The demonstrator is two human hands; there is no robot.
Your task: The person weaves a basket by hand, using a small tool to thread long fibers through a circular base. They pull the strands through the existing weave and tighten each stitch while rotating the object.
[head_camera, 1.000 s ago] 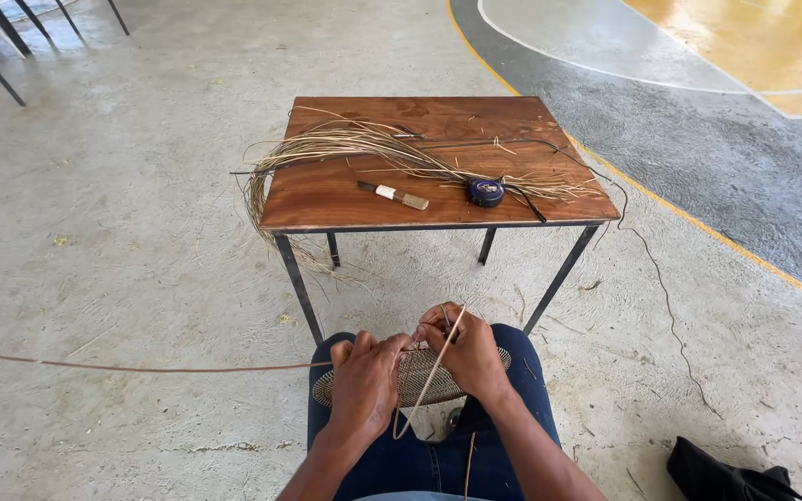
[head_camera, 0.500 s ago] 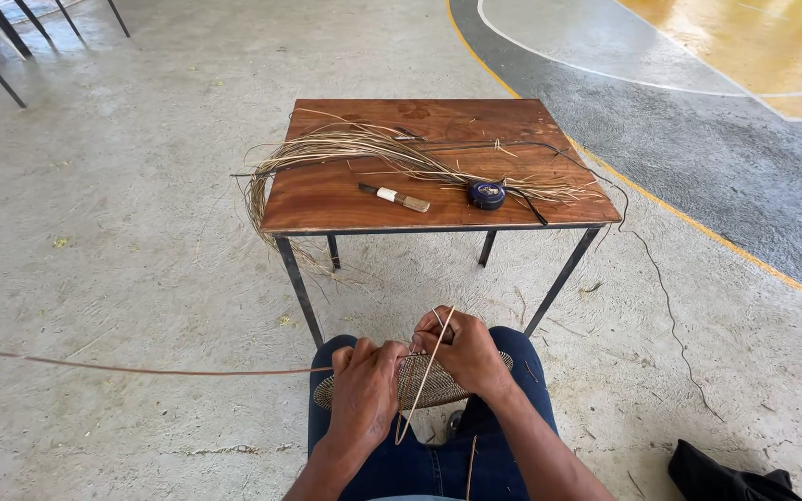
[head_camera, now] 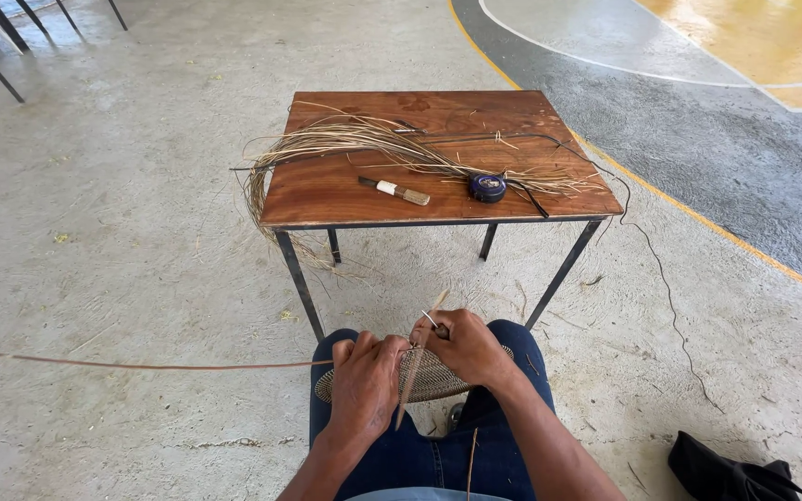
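A: What are the fingers point(head_camera: 378, 357) doing, low in the middle of the frame?

B: The left hand point(head_camera: 364, 385) is clenched on the near edge of a flat woven disc point(head_camera: 433, 376) lying across the person's lap point(head_camera: 420, 455). The right hand point(head_camera: 466, 345) pinches a pale strip point(head_camera: 412, 376) that crosses the disc at a slant, along with a small thin metal tool point(head_camera: 429, 318) at the fingertips.

A: How would that disc handle?

B: I judge it light and springy, thin enough to flex, and the weave could loosen if it is pulled by a single strand. The rim, where both hands already sit, looks the safest place to hold it. The strip seems stiff yet easy to crease.

A: Anything trailing off it?

B: A long thin cane point(head_camera: 132, 364) runs from the left hand out to the left edge of the frame, just above the concrete floor point(head_camera: 122, 241).

A: And further out?

B: In the upper centre stands a wooden worktop point(head_camera: 420, 107) on dark metal legs. On it lie a loose bundle of dry fibres point(head_camera: 364, 144), a short-handled brush-like tool point(head_camera: 394, 191) and a round blue tape measure point(head_camera: 487, 187).

A: Any containers?

B: Only a dark bag point(head_camera: 726, 475) on the floor at the lower right; I cannot tell what is in it.
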